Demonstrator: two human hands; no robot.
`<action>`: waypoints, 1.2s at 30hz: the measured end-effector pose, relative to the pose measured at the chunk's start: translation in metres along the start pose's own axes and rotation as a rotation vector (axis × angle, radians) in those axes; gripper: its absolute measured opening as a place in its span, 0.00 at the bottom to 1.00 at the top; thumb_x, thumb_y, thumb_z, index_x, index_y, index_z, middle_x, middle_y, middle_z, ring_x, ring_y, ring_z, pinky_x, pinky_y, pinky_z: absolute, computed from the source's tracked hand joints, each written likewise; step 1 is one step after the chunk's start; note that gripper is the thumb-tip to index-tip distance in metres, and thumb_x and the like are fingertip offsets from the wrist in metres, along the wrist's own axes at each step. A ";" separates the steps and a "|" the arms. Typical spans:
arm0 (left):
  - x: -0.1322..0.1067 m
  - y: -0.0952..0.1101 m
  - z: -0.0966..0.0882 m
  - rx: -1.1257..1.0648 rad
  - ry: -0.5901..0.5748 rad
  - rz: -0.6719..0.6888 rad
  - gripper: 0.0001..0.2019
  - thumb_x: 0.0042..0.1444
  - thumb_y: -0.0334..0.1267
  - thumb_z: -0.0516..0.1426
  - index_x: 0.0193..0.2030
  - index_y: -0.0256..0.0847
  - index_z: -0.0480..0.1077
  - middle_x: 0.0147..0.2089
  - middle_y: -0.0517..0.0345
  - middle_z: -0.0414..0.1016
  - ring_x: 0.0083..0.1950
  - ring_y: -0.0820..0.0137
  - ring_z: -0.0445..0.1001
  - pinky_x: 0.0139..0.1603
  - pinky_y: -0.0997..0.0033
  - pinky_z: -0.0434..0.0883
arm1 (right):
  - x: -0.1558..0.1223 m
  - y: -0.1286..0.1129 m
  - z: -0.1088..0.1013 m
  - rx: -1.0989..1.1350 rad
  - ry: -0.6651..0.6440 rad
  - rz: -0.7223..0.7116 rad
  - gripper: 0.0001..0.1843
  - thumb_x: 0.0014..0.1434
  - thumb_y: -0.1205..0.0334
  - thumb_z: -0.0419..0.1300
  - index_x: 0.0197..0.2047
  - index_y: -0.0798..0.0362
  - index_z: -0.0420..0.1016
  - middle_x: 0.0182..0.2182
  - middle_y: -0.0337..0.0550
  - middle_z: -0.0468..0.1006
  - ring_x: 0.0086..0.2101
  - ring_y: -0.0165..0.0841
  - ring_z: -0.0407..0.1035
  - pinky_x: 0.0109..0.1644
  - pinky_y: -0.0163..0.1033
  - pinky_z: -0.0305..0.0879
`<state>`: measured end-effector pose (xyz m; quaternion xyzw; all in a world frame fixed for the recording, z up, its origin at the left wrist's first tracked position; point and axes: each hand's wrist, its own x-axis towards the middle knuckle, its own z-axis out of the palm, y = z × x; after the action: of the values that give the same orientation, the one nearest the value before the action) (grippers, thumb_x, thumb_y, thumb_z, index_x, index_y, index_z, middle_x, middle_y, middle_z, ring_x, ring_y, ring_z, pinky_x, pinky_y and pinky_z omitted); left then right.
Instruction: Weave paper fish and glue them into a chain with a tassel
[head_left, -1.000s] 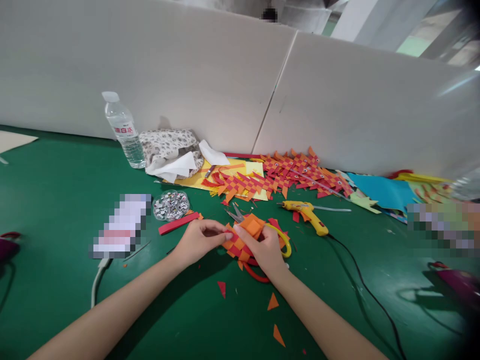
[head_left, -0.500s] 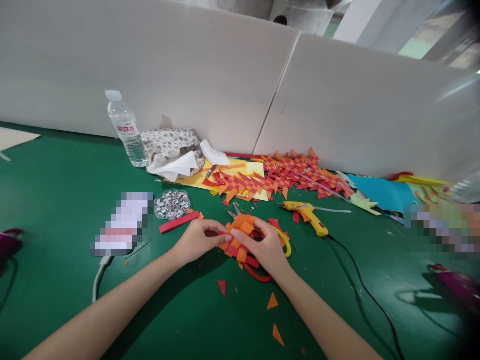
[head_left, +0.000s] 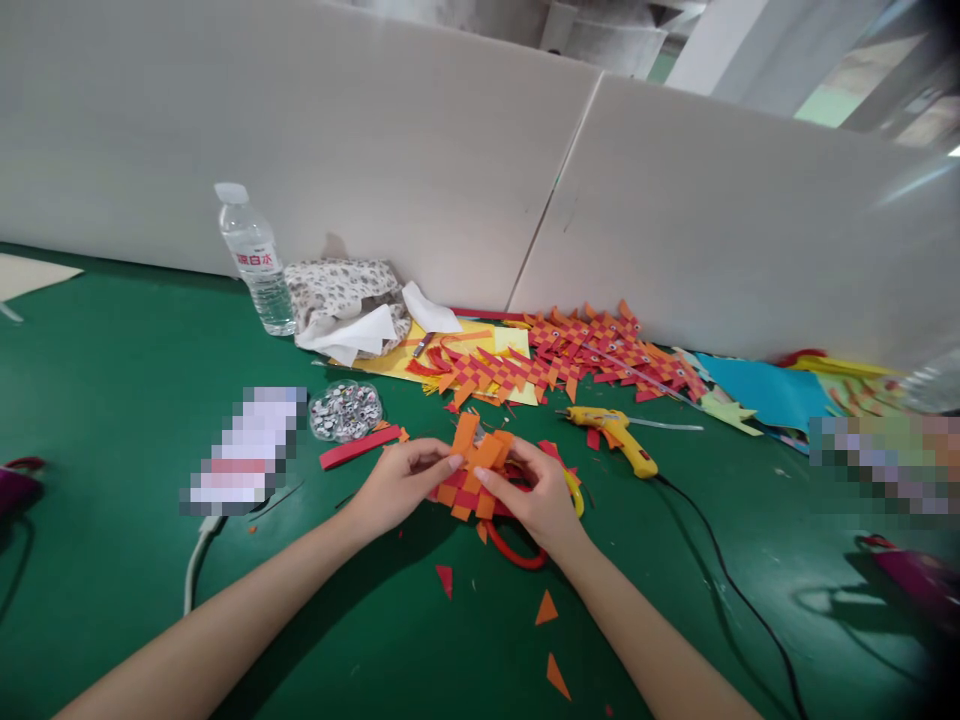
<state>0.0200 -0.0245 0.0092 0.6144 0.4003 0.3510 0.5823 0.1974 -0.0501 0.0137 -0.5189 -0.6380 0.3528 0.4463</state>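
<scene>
Between my hands is a woven piece of orange and red strips [head_left: 466,482], checkered, with loose orange ends standing up at its far side. My left hand [head_left: 409,482] pinches its left edge between thumb and fingers. On the right side, my right hand [head_left: 536,492] grips it, thumb on top and fingers behind. Scissors with red and yellow handles [head_left: 519,555] lie under the piece and my right hand, their blades mostly hidden. A folded red strip [head_left: 360,447] lies left of my left hand.
A yellow glue gun [head_left: 616,428] with a black cord lies to the right. Finished woven fish [head_left: 585,345] are piled along the white partition [head_left: 375,150]. A tub of googly eyes [head_left: 346,411], a water bottle [head_left: 259,265], a tissue pack [head_left: 345,290] and a blurred phone [head_left: 247,450] are leftward. Orange scraps [head_left: 547,607] lie in front.
An orange strip end at the far side of the woven piece now stands up, separate from its neighbour. Both hands have shifted slightly and still hold the piece.
</scene>
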 end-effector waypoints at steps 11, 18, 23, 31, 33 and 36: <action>-0.001 -0.008 0.003 -0.128 -0.055 -0.001 0.17 0.48 0.39 0.60 0.45 0.39 0.66 0.41 0.54 0.76 0.41 0.68 0.75 0.41 0.69 0.70 | 0.003 0.000 0.000 0.027 0.100 0.067 0.12 0.50 0.57 0.62 0.39 0.52 0.73 0.36 0.45 0.79 0.36 0.38 0.73 0.38 0.40 0.70; 0.000 -0.017 0.005 -0.061 -0.073 0.000 0.12 0.49 0.36 0.58 0.41 0.40 0.65 0.32 0.61 0.76 0.35 0.70 0.76 0.36 0.73 0.70 | 0.002 0.001 0.002 0.023 0.124 0.054 0.11 0.50 0.57 0.63 0.37 0.53 0.74 0.35 0.45 0.79 0.35 0.37 0.73 0.39 0.41 0.69; 0.001 -0.019 0.004 -0.024 -0.057 -0.032 0.12 0.47 0.36 0.59 0.39 0.40 0.65 0.30 0.61 0.75 0.33 0.69 0.76 0.34 0.72 0.70 | 0.002 0.001 0.002 0.045 0.116 0.058 0.10 0.50 0.56 0.62 0.33 0.53 0.74 0.32 0.43 0.78 0.33 0.36 0.72 0.37 0.39 0.69; -0.001 -0.009 0.006 -0.050 -0.075 -0.023 0.11 0.48 0.40 0.60 0.37 0.39 0.69 0.32 0.59 0.76 0.34 0.70 0.75 0.34 0.72 0.70 | 0.002 -0.001 0.005 0.151 0.072 0.078 0.10 0.49 0.56 0.63 0.33 0.52 0.72 0.30 0.42 0.78 0.32 0.35 0.73 0.37 0.40 0.70; 0.000 -0.008 0.006 -0.081 -0.026 -0.037 0.10 0.47 0.41 0.60 0.36 0.39 0.69 0.32 0.59 0.76 0.33 0.70 0.75 0.35 0.71 0.71 | 0.002 -0.001 0.003 0.156 0.082 0.085 0.14 0.47 0.56 0.64 0.37 0.51 0.71 0.35 0.44 0.78 0.36 0.37 0.73 0.40 0.41 0.70; 0.002 -0.008 0.003 -0.116 0.038 -0.054 0.12 0.46 0.41 0.61 0.36 0.39 0.69 0.34 0.58 0.77 0.35 0.68 0.76 0.38 0.69 0.72 | 0.004 0.001 0.000 0.092 0.131 0.107 0.17 0.46 0.57 0.65 0.40 0.51 0.70 0.34 0.44 0.78 0.37 0.37 0.73 0.39 0.40 0.70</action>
<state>0.0231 -0.0240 0.0005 0.5618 0.4066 0.3694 0.6186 0.1978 -0.0463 0.0140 -0.5533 -0.5620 0.3705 0.4906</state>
